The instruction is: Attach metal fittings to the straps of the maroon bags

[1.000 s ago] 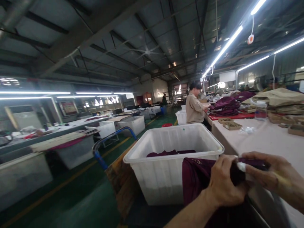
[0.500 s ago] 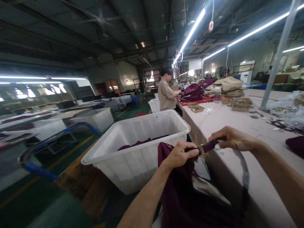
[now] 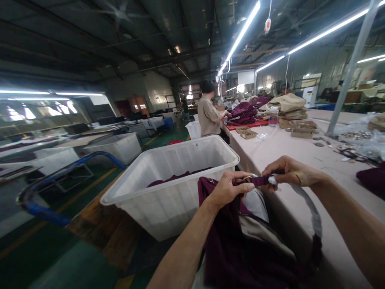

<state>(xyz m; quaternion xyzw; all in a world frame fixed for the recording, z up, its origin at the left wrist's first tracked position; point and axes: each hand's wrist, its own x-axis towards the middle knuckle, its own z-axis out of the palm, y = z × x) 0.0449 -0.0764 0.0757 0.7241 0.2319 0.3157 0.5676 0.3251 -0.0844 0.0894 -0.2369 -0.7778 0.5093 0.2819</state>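
Observation:
A dark purple bag [image 3: 225,237] with a pale lining hangs in front of me beside the table edge. My left hand [image 3: 230,188] is closed at its top, pinching the strap near a gold-coloured metal ring [image 3: 247,178]. Just to the right, my right hand [image 3: 287,171] grips the purple strap [image 3: 260,180], thumb and fingers together, beside a scrap of clear wrapping. From there the strap, sleeved in greyish plastic, loops down the right side to the bag. The left fingers partly cover the ring.
A white plastic tub [image 3: 168,200] with purple cloth inside stands on a wooden cart [image 3: 99,216] with a blue handle [image 3: 45,212]. Right of me runs a long table [image 3: 255,152] bearing small boxes [image 3: 246,133] and purple fabric. A person [image 3: 207,112] works farther along it.
My hands have drawn slightly closer together along the strap. The metal ring now sits nearer my left fingers, and my right hand has shifted a little left.

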